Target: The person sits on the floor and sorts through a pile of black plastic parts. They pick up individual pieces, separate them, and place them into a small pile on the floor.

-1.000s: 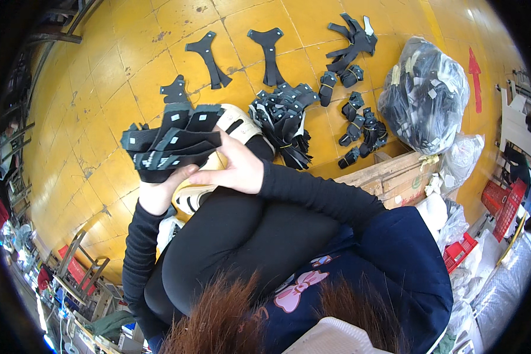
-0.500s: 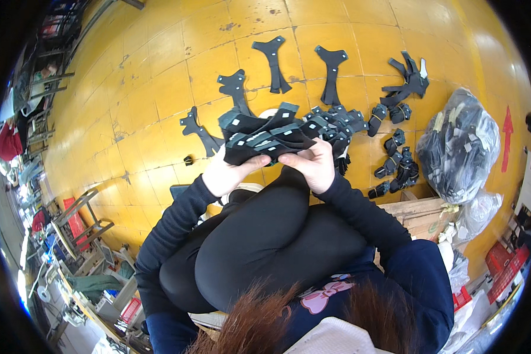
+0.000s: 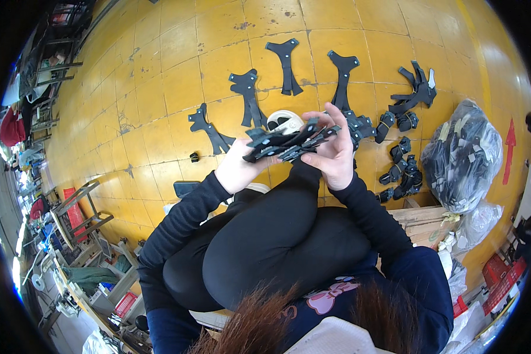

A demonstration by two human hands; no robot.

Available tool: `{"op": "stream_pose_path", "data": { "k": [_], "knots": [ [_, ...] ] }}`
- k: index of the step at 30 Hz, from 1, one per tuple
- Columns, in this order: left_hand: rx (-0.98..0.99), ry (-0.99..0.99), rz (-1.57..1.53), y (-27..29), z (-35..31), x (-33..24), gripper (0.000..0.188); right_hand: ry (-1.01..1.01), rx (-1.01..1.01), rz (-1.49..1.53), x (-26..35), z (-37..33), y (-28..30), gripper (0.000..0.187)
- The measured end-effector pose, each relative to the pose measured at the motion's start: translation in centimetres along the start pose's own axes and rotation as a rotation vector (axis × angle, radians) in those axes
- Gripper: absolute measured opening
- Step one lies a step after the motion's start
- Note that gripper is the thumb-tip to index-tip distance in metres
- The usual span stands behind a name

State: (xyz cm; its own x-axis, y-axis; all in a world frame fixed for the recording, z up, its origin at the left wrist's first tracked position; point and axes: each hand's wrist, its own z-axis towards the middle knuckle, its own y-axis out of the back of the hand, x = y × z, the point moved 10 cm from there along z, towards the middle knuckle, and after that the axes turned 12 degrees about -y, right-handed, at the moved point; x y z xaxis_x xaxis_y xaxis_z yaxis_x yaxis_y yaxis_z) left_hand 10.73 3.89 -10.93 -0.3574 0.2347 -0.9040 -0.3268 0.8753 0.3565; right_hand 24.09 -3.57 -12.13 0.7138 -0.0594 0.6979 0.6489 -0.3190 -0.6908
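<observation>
Black flat cut pieces sit in a stack (image 3: 289,143) above her knees, left hand (image 3: 237,168) clasped under one end, right hand (image 3: 335,150) pinching the other, over the yellow floor (image 3: 159,88).

left hand (image 3: 237,171) palm hidden behind stack of black pieces (image 3: 286,143) | white shoe (image 3: 285,122) mostly covered

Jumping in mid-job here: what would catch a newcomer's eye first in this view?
First, the stack of flat black cut pieces held in mid-frame between the left hand and the right hand, above the person's knees. Next, the bright yellow tiled floor, with matching Y-shaped black pieces laid out singly in an arc beyond the hands. At right sits a bulging clear bag of dark parts.
</observation>
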Motion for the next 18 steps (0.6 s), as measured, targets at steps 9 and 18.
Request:
{"op": "stream_pose_path", "data": {
  "k": [9, 18],
  "knots": [
    [-0.063, -0.108, -0.264, 1.3, 1.2, -3.0, 0.036, 0.123, 0.114, -0.421, 1.2, 0.1, -0.8, 0.027],
    [-0.191, 0.033, -0.559, -0.3, 0.6, -1.8, 0.035, -0.193, 0.172, -0.131, -3.1, 0.0, -2.3, 0.073]
  ]
}}
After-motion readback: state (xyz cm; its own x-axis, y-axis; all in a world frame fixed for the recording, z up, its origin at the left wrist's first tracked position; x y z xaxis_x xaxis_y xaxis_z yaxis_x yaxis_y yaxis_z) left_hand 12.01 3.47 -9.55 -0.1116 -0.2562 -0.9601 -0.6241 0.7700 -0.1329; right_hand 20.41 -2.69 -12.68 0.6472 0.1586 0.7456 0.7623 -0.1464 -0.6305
